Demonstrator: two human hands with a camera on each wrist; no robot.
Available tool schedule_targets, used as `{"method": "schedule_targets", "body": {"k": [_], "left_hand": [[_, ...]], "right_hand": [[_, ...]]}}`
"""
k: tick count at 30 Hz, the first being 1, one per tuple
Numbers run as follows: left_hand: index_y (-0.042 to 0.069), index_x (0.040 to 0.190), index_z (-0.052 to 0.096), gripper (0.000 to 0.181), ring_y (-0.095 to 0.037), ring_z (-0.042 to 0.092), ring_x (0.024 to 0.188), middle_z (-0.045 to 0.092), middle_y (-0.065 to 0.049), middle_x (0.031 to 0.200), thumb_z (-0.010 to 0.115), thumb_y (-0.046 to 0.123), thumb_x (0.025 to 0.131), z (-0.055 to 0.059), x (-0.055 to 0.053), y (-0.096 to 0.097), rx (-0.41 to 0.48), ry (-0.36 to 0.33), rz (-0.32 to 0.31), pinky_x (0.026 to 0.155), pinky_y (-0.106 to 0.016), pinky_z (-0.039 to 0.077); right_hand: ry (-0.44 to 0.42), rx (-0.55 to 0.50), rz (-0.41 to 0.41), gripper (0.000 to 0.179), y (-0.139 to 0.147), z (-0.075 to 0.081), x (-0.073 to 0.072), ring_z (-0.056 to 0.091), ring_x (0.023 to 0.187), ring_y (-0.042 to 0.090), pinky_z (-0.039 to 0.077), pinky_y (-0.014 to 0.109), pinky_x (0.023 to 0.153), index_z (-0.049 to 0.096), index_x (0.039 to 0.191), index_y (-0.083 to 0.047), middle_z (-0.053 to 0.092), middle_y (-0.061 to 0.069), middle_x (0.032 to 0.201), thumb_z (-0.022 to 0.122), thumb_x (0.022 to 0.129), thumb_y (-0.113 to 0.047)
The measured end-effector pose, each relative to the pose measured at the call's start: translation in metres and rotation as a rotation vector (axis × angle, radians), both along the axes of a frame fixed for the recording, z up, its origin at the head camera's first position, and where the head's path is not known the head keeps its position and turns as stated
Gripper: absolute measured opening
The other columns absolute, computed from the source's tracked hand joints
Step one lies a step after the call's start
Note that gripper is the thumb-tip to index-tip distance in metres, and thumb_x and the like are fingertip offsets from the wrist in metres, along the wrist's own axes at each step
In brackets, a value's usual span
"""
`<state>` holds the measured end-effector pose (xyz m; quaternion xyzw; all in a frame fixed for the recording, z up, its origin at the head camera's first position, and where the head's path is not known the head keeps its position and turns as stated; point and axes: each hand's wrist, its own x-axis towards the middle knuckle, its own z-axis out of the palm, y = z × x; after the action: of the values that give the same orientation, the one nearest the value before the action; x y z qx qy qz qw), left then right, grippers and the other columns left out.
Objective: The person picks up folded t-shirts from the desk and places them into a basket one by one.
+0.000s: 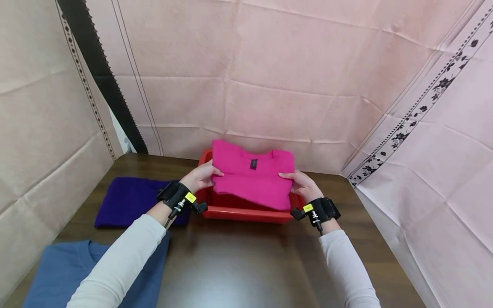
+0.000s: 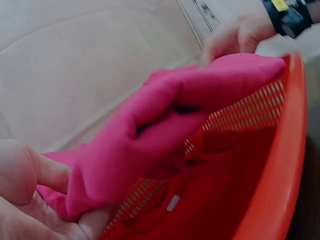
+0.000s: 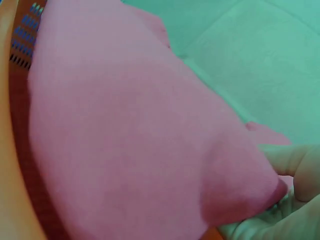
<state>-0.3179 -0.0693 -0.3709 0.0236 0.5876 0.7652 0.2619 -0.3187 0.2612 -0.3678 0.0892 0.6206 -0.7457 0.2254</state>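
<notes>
A folded pink shirt [image 1: 252, 179] with a dark neck label is held over a red plastic basket [image 1: 246, 215]. My left hand [image 1: 201, 176] grips its left side, thumb on top and fingers beneath, as the left wrist view shows. On the opposite side my right hand [image 1: 302, 184] pinches the shirt's right edge between thumb and fingers. Inside the basket, under the pink shirt, lies a red garment [image 2: 215, 190] with a small white tag. Slatted basket walls show in the left wrist view.
Left of the basket a folded dark purple garment [image 1: 127, 201] lies on the brown wooden table [image 1: 231, 265]. Nearer the front left is a folded blue shirt [image 1: 65, 269], partly covered by my left sleeve. A pale cloth backdrop [image 1: 277, 85] hangs right behind the basket.
</notes>
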Motion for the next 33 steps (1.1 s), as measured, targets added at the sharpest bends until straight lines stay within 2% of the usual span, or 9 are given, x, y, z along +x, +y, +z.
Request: {"method": "schedule_targets", "body": {"k": [9,13,17,22,25,26,29,31,33], "left_hand": [[0.024,0.144,0.017,0.075,-0.030,0.042,0.109,0.035,-0.014,0.130,0.042,-0.008,0.081,-0.022,-0.005,0.005,-0.152,0.034,0.044,0.087,-0.046,0.040],[0.016,0.140,0.021,0.068,-0.031,0.037,0.107,0.035,-0.015,0.125,0.041,-0.008,0.080,-0.029,-0.005,0.009,-0.232,0.058,0.071,0.089,-0.045,0.035],[0.008,0.136,0.023,0.064,-0.029,0.032,0.103,0.032,-0.013,0.118,0.042,-0.009,0.078,-0.039,-0.004,0.013,-0.317,0.131,0.077,0.085,-0.041,0.029],[-0.002,0.131,0.022,0.057,-0.031,0.030,0.102,0.030,-0.016,0.118,0.041,-0.009,0.078,-0.042,-0.002,0.017,-0.417,0.147,0.071,0.085,-0.041,0.029],[-0.005,0.142,0.004,0.070,-0.031,0.027,0.109,0.022,-0.021,0.139,0.040,-0.007,0.082,-0.039,0.001,0.017,-0.541,0.143,0.064,0.094,-0.041,0.030],[-0.005,0.144,-0.004,0.075,-0.030,0.031,0.105,0.026,-0.022,0.137,0.040,-0.005,0.083,-0.039,0.002,0.018,-0.605,0.161,0.062,0.091,-0.039,0.033],[-0.003,0.144,-0.016,0.083,-0.026,0.044,0.083,0.041,-0.027,0.124,0.043,0.000,0.085,-0.035,0.009,0.020,-0.842,0.313,0.076,0.075,-0.035,0.041],[-0.004,0.146,-0.005,0.083,-0.029,0.048,0.073,0.047,-0.029,0.114,0.052,0.004,0.085,-0.032,0.015,0.022,-1.006,0.503,0.106,0.066,-0.036,0.043],[-0.003,0.145,0.015,0.078,-0.035,0.052,0.083,0.045,-0.030,0.118,0.061,0.011,0.084,-0.027,0.020,0.023,-1.147,0.684,0.101,0.070,-0.042,0.049]], "right_hand": [[-0.003,0.101,0.034,0.045,-0.010,-0.006,-0.002,0.059,0.097,0.021,0.055,0.037,0.077,0.039,0.131,-0.008,0.061,0.004,0.105,0.057,0.090,-0.015],[-0.015,0.124,-0.006,0.042,-0.014,-0.020,-0.008,0.058,0.097,0.021,0.055,0.034,0.072,0.040,0.131,-0.008,0.058,0.005,0.106,0.055,0.091,-0.012],[-0.052,0.175,-0.051,0.034,-0.018,-0.028,-0.008,0.056,0.094,0.022,0.054,0.032,0.071,0.045,0.122,-0.004,0.055,0.007,0.105,0.055,0.091,-0.012],[-0.035,0.237,-0.052,0.045,-0.019,-0.032,-0.006,0.052,0.101,0.024,0.049,0.038,0.090,0.041,0.134,-0.003,0.051,0.011,0.117,0.054,0.091,-0.008],[0.024,0.307,-0.005,0.064,-0.021,-0.031,-0.003,0.046,0.113,0.028,0.039,0.044,0.103,0.022,0.147,-0.008,0.042,0.015,0.132,0.052,0.090,-0.004],[0.048,0.343,0.013,0.070,-0.022,-0.031,-0.002,0.042,0.117,0.029,0.035,0.046,0.106,0.016,0.149,-0.010,0.037,0.016,0.138,0.053,0.089,-0.003],[0.172,0.571,0.068,0.082,-0.023,-0.030,0.006,0.031,0.126,0.031,0.025,0.049,0.111,0.006,0.150,-0.012,0.025,0.018,0.149,0.057,0.087,-0.005],[0.343,0.788,0.120,0.083,-0.023,-0.030,0.013,0.027,0.130,0.031,0.024,0.051,0.111,0.010,0.150,-0.010,0.023,0.019,0.150,0.062,0.085,-0.007],[0.563,1.028,0.164,0.081,-0.023,-0.029,0.021,0.026,0.132,0.032,0.029,0.052,0.108,0.020,0.148,-0.011,0.027,0.020,0.149,0.066,0.082,-0.011]]}}
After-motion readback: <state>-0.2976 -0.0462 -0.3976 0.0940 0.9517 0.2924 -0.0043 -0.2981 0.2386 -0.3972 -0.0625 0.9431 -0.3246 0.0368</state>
